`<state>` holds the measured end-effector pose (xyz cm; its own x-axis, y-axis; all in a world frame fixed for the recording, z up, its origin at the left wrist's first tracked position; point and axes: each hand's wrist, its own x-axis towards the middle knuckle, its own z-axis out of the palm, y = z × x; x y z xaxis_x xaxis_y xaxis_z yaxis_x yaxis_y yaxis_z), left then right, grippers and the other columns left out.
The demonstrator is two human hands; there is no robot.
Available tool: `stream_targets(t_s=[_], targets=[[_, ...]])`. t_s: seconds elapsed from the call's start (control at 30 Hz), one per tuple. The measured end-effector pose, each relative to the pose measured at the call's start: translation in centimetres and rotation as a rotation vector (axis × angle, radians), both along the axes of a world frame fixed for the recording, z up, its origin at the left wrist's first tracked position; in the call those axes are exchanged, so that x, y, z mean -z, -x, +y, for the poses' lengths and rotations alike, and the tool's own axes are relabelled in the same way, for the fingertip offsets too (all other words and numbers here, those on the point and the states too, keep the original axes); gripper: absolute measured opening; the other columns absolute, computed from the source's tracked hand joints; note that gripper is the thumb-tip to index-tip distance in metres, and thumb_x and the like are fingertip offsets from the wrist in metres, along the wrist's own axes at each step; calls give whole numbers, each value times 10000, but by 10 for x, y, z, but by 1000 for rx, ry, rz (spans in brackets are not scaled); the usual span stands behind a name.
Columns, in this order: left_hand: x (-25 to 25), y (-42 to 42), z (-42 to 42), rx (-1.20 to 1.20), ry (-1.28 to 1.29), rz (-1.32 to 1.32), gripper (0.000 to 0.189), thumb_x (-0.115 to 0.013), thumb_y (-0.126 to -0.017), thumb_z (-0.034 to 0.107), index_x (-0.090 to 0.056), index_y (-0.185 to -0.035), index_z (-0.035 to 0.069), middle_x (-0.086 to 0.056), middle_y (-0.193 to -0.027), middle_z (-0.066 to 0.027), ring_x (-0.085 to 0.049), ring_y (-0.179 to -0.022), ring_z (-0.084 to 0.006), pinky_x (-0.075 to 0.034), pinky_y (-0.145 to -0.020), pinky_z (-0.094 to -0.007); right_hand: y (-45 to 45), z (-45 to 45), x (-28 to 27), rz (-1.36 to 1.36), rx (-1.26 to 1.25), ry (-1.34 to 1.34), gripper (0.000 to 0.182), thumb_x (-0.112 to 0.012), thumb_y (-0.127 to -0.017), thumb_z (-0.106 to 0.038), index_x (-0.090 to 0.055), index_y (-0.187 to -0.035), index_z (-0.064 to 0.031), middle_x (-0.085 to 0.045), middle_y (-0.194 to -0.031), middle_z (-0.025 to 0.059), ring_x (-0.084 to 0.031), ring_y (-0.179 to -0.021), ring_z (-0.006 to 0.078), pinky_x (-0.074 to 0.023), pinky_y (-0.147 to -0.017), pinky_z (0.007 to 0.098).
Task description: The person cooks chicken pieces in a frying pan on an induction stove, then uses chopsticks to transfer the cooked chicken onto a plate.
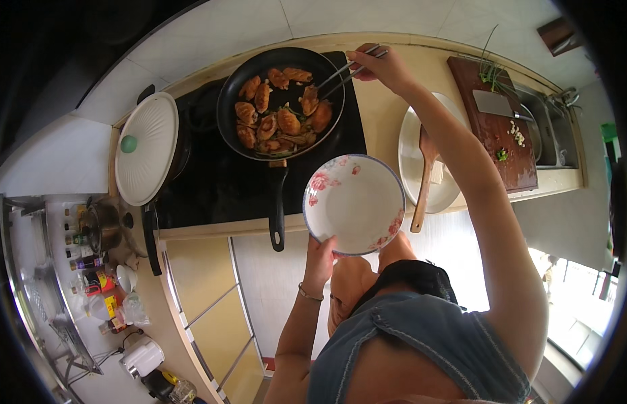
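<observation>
A black frying pan on the cooktop holds several browned chicken wings with scallions and sauce. My right hand, above the pan's right rim, grips metal chopsticks; their tips touch or hold a wing at the pan's right side. Whether that wing is lifted cannot be told. With my left hand I hold the near left rim of a white plate with pink flowers and a blue edge. The plate is bare inside and stands in front of the pan, right of its black handle.
On the counter at right, a wooden spatula lies across an oval white dish. Beyond it, a cutting board bears a cleaver, scallions and chopped garlic, beside the sink. A white lid leans at left; bottles stand lower left.
</observation>
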<state>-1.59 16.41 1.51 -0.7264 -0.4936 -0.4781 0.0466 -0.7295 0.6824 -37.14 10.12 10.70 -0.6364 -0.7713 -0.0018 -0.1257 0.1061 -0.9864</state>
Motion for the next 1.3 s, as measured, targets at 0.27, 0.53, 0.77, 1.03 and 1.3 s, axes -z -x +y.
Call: stream_targets(t_s=[0.27, 0.53, 0.77, 1.03, 1.3], targets=[[2, 0, -7, 7, -24, -20, 448, -420, -804, 22, -299, -1235, 30, -459, -1142, -101, -509, -989, -202, -494, -721, -324, 6, -28, 4, -83, -36, -9, 235, -578, -779, -211, -567, -777, 24, -600, -697, 102, -604, -582, 161, -524, -539, 248], [8, 7, 1, -63, -38, 0, 413, -438, -798, 19, -354, -1202, 30, -489, -1110, -74, -503, -984, -182, -465, -730, -312, 42, -28, 35, -452, 123, 53, 204, -562, -784, -162, -515, -772, 36, -585, -741, 162, -619, -632, 248, -552, -577, 313], [10, 14, 9, -150, -32, 7, 414, -435, -795, 8, -356, -1202, 23, -488, -1109, -75, -498, -993, -190, -453, -774, -326, 44, -28, 42, -441, 98, 104, 194, -550, -793, -151, -507, -769, 36, -568, -728, 153, -612, -612, 253, -556, -580, 328], [19, 20, 14, -184, -10, 35, 435, -415, -805, -3, -320, -1229, 25, -444, -1160, -86, -463, -1043, -196, -450, -798, -343, 50, -32, 61, -555, 160, 82, 205, -534, -801, -148, -505, -762, 51, -568, -731, 174, -610, -617, 274, -558, -565, 330], [36, 26, 13, -159, 48, -23, 435, -415, -819, 18, -297, -1238, 26, -441, -1162, -91, -471, -1033, -205, -453, -803, -356, 63, -15, 72, -742, 179, 124, 232, -491, -829, -141, -496, -761, 81, -568, -753, 199, -608, -695, 306, -555, -613, 330]])
